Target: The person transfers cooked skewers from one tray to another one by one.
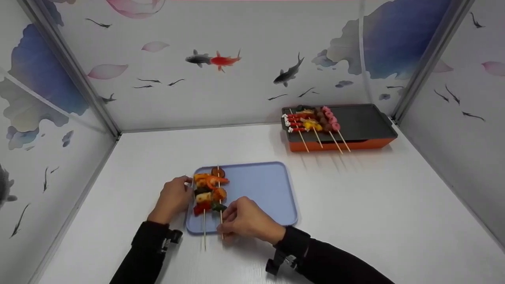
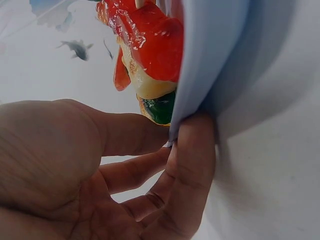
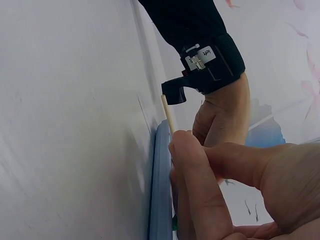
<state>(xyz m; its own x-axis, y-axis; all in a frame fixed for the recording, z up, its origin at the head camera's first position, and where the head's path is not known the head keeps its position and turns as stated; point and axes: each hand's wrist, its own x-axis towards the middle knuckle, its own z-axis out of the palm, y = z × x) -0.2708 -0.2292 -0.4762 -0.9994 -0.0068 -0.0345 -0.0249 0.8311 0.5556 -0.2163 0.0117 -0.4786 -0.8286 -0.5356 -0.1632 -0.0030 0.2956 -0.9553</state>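
Observation:
A light blue tray (image 1: 256, 189) lies on the table with two food skewers side by side on its left part. My left hand (image 1: 173, 199) grips the tray's left rim; in the left wrist view the thumb and a finger pinch the tray edge (image 2: 205, 60). The right skewer (image 1: 219, 194) carries a brown slice, a shrimp, an orange piece and a green piece. My right hand (image 1: 248, 221) pinches its bare stick (image 3: 168, 114) near the tray's front edge. Left of it, the other skewer (image 1: 203, 198) shows yellow, dark, cream and red pieces, its stick jutting past the tray's front.
At the back right stands an orange-sided grill (image 1: 363, 122) with a dark flat top. Several skewers (image 1: 315, 122) lie on its left part, their sticks hanging over the front edge. Printed wall panels (image 1: 244, 90) enclose the white table (image 1: 355, 205) at the back and sides.

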